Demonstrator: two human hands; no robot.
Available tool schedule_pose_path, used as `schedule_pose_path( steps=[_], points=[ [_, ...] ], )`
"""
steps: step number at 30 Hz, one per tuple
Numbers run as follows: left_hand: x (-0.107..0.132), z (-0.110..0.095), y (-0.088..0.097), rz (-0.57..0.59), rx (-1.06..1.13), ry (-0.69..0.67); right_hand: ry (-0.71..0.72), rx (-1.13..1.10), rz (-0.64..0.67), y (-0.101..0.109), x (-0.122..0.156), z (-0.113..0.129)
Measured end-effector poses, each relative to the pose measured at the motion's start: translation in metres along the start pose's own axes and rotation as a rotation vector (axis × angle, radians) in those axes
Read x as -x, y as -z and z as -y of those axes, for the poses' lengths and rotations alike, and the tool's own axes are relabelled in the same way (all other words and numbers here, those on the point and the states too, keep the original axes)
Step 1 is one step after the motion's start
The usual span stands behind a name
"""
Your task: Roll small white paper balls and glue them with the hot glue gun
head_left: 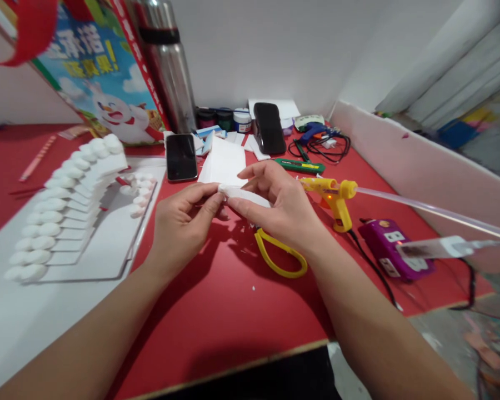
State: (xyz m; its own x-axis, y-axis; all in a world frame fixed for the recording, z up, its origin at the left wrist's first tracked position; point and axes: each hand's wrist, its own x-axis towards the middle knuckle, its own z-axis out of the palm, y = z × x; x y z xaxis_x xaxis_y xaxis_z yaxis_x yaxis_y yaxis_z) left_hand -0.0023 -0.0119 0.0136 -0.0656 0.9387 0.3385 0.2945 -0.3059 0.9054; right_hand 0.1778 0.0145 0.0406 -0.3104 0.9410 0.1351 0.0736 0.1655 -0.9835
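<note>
A curved white strip [249, 196], which looks like paper or card, is held over the middle of the table between both hands. My left hand [179, 219] pinches its left end, where a small crumpled white bit shows at the fingertips. My right hand [289, 205] grips the strip farther right, thumb in front and fingers curled behind. Beneath the right hand lies a yellow looped handle [300, 270], perhaps of scissors; its other end is hidden. Just right of that hand stands a yellow glue gun [337, 205] with a long clear glue stick [425, 210] in its back.
Left, a white stepped model [73, 236] edged with white oval pieces rests on white board. Behind are two phones [181, 158] [269, 128], folded white paper [225, 161], a green cutter [300, 166], paint jars [241, 120], a steel flask [173, 78] and a printed bag [104, 83]. A purple power block [395, 250] sits right.
</note>
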Motion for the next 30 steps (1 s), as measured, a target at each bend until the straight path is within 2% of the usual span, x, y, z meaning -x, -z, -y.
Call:
schedule_pose_path(
  steps=[7,10,16,21,25,30],
  points=[
    [-0.002,-0.009,0.002,0.100,0.045,0.051,-0.286,-0.192,0.131,0.008,-0.007,0.001],
    [-0.003,-0.010,0.002,0.115,0.047,0.043,-0.339,-0.267,0.141,0.007,-0.009,-0.001],
    [-0.003,-0.005,0.001,0.124,0.022,-0.021,-0.257,-0.285,0.021,0.008,-0.009,-0.006],
    [-0.002,-0.004,0.002,0.117,-0.010,-0.069,-0.220,-0.257,0.048,0.010,-0.008,-0.007],
    [-0.003,-0.004,0.002,0.104,-0.059,-0.116,-0.211,-0.155,0.106,0.013,-0.008,-0.007],
    [-0.002,-0.002,0.001,0.082,-0.060,-0.115,-0.045,0.081,0.022,0.009,-0.006,-0.004]
  ],
)
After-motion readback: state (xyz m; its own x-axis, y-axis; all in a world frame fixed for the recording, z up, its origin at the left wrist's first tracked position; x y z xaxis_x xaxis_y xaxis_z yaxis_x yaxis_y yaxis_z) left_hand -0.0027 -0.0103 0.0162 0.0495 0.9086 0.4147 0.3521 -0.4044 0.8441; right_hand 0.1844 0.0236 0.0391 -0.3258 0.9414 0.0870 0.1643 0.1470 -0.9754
